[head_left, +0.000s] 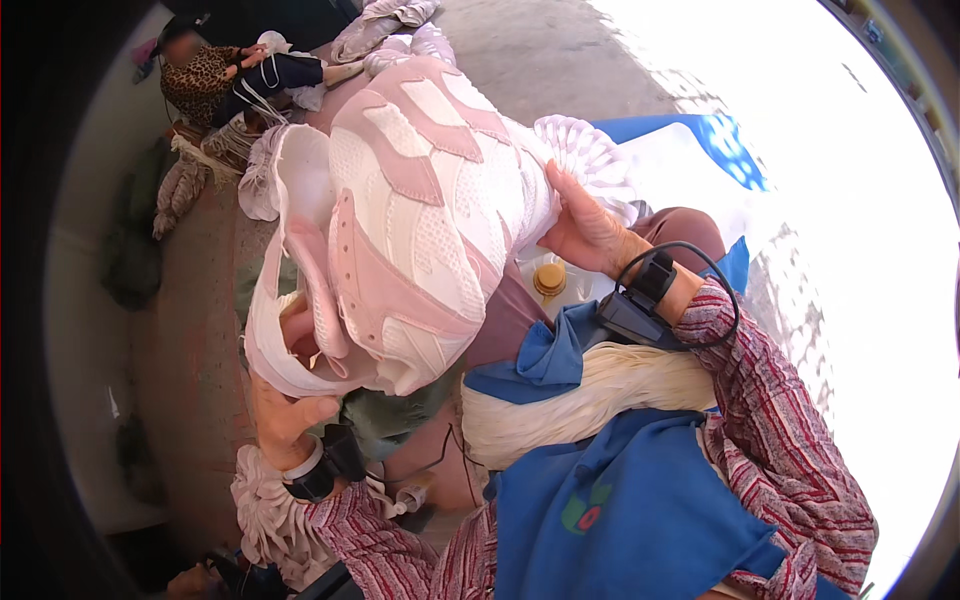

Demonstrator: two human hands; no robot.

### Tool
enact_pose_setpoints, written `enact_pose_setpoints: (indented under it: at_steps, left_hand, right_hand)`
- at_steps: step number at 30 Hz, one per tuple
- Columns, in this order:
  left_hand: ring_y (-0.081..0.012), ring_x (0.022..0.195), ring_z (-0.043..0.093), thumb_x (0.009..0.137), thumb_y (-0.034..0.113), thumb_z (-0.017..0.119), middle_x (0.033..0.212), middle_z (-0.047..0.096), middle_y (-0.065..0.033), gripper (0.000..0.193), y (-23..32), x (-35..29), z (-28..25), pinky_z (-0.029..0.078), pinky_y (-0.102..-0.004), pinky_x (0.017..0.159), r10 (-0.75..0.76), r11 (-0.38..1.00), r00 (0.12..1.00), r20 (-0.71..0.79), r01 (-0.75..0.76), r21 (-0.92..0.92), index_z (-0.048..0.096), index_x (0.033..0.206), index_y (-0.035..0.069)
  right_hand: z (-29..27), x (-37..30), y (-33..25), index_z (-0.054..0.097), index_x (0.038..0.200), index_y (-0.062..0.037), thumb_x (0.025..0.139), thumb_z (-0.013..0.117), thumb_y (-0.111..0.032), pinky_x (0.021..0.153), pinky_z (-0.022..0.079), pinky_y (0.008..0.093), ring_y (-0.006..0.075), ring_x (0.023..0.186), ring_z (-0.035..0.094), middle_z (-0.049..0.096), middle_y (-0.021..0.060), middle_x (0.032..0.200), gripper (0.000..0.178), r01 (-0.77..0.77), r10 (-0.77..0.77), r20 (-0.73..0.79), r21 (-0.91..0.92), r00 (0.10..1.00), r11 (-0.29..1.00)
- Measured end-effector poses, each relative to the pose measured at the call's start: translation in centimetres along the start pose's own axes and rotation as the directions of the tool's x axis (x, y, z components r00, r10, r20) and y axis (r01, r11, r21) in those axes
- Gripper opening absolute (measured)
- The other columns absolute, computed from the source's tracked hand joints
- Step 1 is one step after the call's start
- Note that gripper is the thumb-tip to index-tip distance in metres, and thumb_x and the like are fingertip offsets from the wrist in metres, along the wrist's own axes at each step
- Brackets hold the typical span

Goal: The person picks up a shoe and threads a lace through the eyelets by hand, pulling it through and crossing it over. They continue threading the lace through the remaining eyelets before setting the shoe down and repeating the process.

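Note:
A stack of nested pink and white shoe uppers [415, 215] is held up in front of me, tilted across my lap. At its near left end, my left hand [282, 418] grips the rim of the end upper, the thumb outside and some fingers showing through the opening. My right hand [592, 228] is closed against the stack's right side, thumb up along it; its other fingers are hidden behind or beneath. Just beyond that hand fans out a pleated-looking row of white upper edges [585, 150].
A thick hank of cream cord [590, 405] lies across my lap by a blue apron [640, 500]. A container with a yellow cap [549, 279] stands beyond it. More stacked uppers [268, 510] lie at lower left. Another person [205, 85] sits at far left.

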State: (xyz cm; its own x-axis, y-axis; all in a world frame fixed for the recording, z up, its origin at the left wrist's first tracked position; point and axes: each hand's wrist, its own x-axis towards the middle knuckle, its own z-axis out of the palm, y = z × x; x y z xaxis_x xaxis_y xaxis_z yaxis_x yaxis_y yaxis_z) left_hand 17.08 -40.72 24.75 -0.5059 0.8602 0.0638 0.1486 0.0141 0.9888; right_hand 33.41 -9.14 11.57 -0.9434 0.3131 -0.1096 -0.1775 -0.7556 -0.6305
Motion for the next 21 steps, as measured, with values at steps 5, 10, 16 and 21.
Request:
enact_pose_setpoints:
  at_steps: [5,10,16,21]
  left_hand:
    - [-0.0268,0.119,0.056,0.065,0.039,0.087,0.133,0.054,-0.0152,0.103,-2.5,-0.2,-0.8,0.044,-0.0374,0.101,-0.1,0.992,0.988,-0.117,0.107,0.06,0.038,0.142,-0.008]
    - [-0.025,0.119,0.057,0.065,0.037,0.088,0.134,0.054,-0.0151,0.104,-1.8,-1.2,0.8,0.047,-0.0374,0.098,-0.167,0.983,0.976,-0.139,0.175,0.048,0.034,0.145,-0.005]
    - [-0.0241,0.117,0.057,0.066,0.033,0.087,0.129,0.057,-0.0127,0.093,-1.2,-0.6,1.9,0.046,-0.0362,0.099,-0.109,0.956,0.972,-0.209,0.16,0.245,0.044,0.139,-0.005]
    - [-0.0226,0.109,0.061,0.071,0.024,0.081,0.122,0.061,-0.0123,0.074,-0.6,3.6,1.4,0.046,-0.035,0.096,-0.04,0.958,0.973,-0.229,0.102,0.267,0.051,0.13,-0.009]
  right_hand:
    - [-0.8,0.4,2.0,0.041,0.144,-0.0123,0.091,0.067,-0.045,0.102,0.04,0.0372,0.016,0.122,0.052,0.055,0.0035,0.136,0.068,-0.077,0.073,0.061,0.06,0.995,0.995]
    - [-1.9,0.1,3.9,0.052,0.135,-0.0028,0.091,0.069,-0.033,0.109,0.036,0.0347,0.0181,0.122,0.053,0.057,0.0077,0.136,0.056,-0.135,0.127,0.217,0.023,0.968,0.991]
    - [-2.1,-0.9,4.3,0.046,0.141,-0.008,0.091,0.067,-0.043,0.109,0.035,0.0376,0.0171,0.125,0.051,0.055,0.0051,0.138,0.064,-0.146,0.127,0.121,0.169,0.985,0.975]
    - [-3.2,-2.8,6.8,0.044,0.142,-0.0148,0.087,0.067,-0.055,0.107,0.037,0.0396,0.0192,0.123,0.053,0.057,0.0037,0.135,0.072,-0.112,0.117,0.006,0.334,0.993,0.936]
